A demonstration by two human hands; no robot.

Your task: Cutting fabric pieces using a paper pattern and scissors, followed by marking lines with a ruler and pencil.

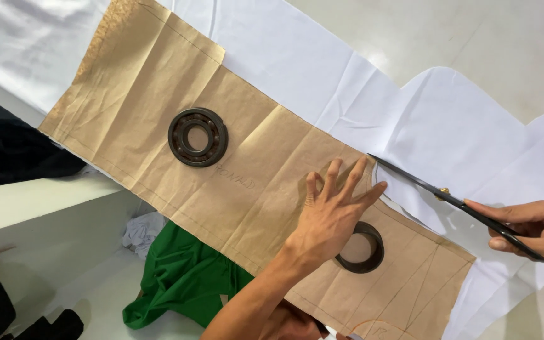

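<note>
Right hand point(539, 230) gripping scissors point(439, 190), snipping white fabric point(448, 119) at the pattern's point(247, 164) 3 o'clock edge, left hand point(332, 217) open, pressing flat; probably following that edge.

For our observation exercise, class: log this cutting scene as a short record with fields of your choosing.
Left hand: left hand spread flat on creased brown paper pattern
Right hand: right hand holds black scissors, blades open at the pattern's edge
Beneath: white fabric sheet
Weights: dark round metal bearing; dark metal ring partly behind the left hand
Nearby: crumpled green cloth
</note>
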